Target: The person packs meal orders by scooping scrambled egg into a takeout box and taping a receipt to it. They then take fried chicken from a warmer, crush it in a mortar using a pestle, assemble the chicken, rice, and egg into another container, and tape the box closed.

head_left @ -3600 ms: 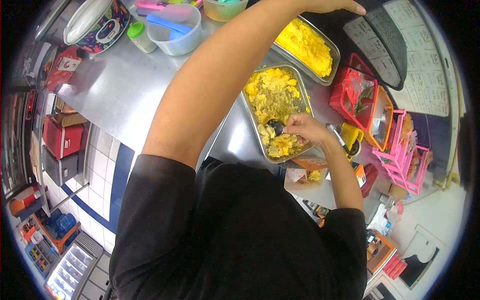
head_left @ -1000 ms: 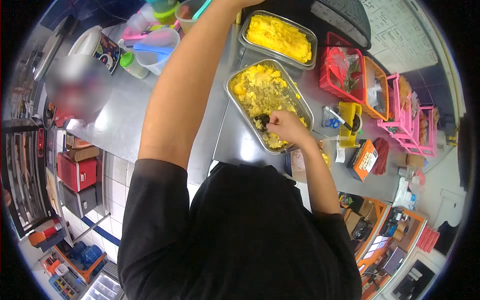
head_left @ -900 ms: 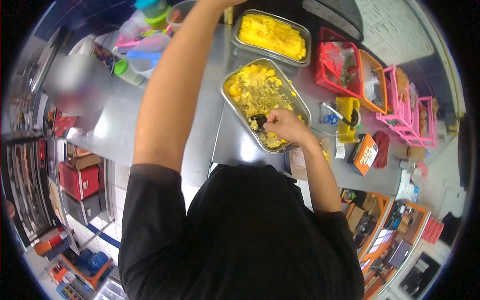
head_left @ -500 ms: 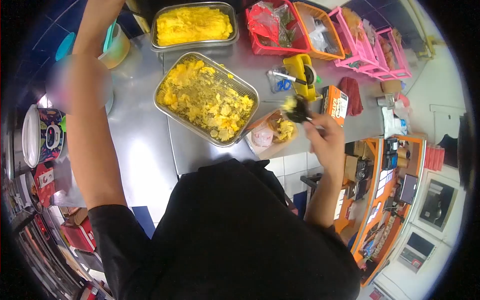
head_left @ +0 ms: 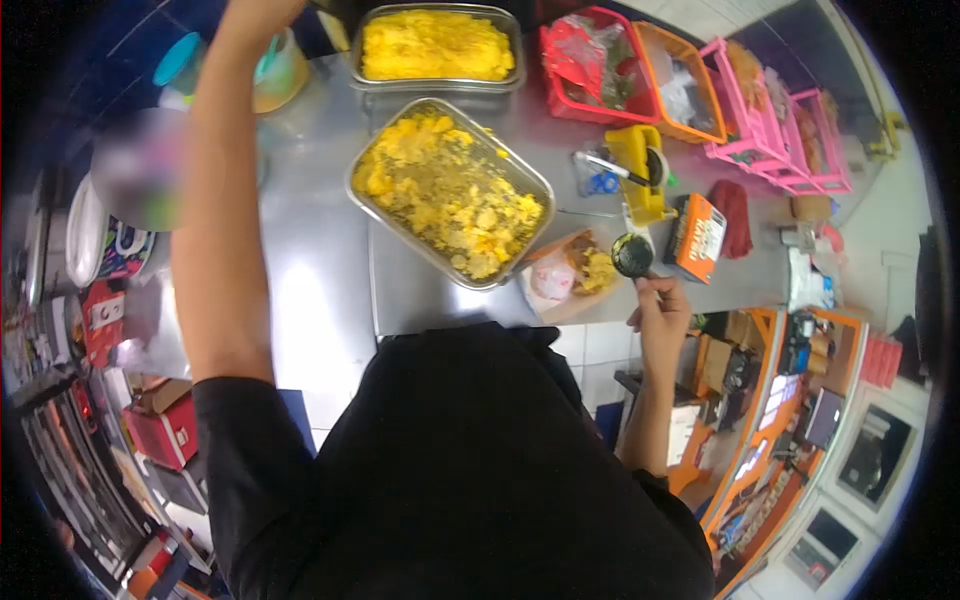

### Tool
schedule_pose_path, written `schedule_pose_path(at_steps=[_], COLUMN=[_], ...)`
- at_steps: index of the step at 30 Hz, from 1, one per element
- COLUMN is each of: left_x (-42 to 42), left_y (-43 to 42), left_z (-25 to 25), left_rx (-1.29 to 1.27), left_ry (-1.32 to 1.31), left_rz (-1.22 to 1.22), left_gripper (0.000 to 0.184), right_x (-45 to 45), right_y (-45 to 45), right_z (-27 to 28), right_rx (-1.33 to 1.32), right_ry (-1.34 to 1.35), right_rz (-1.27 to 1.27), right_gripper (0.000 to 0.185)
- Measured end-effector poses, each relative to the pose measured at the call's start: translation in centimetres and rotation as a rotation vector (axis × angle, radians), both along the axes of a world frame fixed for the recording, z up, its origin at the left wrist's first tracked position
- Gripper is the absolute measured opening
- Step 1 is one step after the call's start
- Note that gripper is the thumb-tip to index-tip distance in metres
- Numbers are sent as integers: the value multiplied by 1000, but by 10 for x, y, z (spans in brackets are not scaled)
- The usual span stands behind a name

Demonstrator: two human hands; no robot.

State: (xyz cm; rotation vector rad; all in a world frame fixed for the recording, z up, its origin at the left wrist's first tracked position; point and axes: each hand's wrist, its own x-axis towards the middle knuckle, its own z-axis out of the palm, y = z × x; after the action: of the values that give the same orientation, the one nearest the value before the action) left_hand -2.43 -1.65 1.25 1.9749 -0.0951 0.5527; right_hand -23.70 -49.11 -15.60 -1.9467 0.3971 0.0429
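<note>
My right hand point(head_left: 662, 308) grips the handle of a dark spoon point(head_left: 632, 255) with yellow bits on its bowl. Just left of the spoon lies an opened brown paper wrapper point(head_left: 582, 297) holding crumbly yellow food point(head_left: 597, 272) and a whitish wrapped bundle point(head_left: 552, 280). A metal tray point(head_left: 548, 205), partly filled with loose yellow food point(head_left: 470, 210), sits tilted on the counter. My left hand point(head_left: 265, 12) reaches far forward past the top edge; its fingers are out of sight, so what they touch is hidden.
Behind stands a second metal tray point(head_left: 518, 75) heaped with yellow food. A red basket point(head_left: 560, 100), an orange basket point(head_left: 700, 125) and pink racks point(head_left: 775, 165) line the back right. Nearer are a yellow tape dispenser point(head_left: 630, 165), a marker point(head_left: 615, 168) and an orange-black box point(head_left: 697, 238).
My right hand has lowered slightly and the spoon has turned, its bowl now facing up with less yellow food showing. My left arm stays stretched forward. The view has shifted a little.
</note>
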Motion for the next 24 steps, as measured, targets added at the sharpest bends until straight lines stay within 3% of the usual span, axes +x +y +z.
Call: schedule_pose_path(at_steps=[2,4,5,7,9,11,13,18,20,22,24], left_x=[-1,-11,-13,-6,-8,-11,-8,-7,-8,-15,-14], left_y=[0,-7,-13,-10,-6,-5,-3,-6,-2,-4,-6], left_z=[2,10,11,5,5,5,1,0,-1,3,1], left_rx=[30,45,38,40,36,3,76,28,75,119,140], left_ry=[-31,5,43,-47,46,57,-38,-22,-36,-43,-21], left_rz=[-27,1,33,-31,15,27,-1,7,15,33,82], left_gripper=[60,60,60,60,60,60,60,63,64,64,64], right_x=[10,35,47,50,45,34,23,25,30,36,45], right_y=[41,85,110,118,111,73,45,36,34,32,37], right_z=[26,39,53,76,90,77,49,-72,-79,-62,-39], right_rx=[165,33,-118,-277,-397,-507,-880,-1196,-1256,-1178,-1139], right_ry=[-141,-351,-288,-226,-352,-388,-90,-5,-8,-204,-253], right_rz=[111,410,448,458,326,352,501,603,598,448,482], right_gripper=[16,19,20,21,26,26,23,18,18,16,15])
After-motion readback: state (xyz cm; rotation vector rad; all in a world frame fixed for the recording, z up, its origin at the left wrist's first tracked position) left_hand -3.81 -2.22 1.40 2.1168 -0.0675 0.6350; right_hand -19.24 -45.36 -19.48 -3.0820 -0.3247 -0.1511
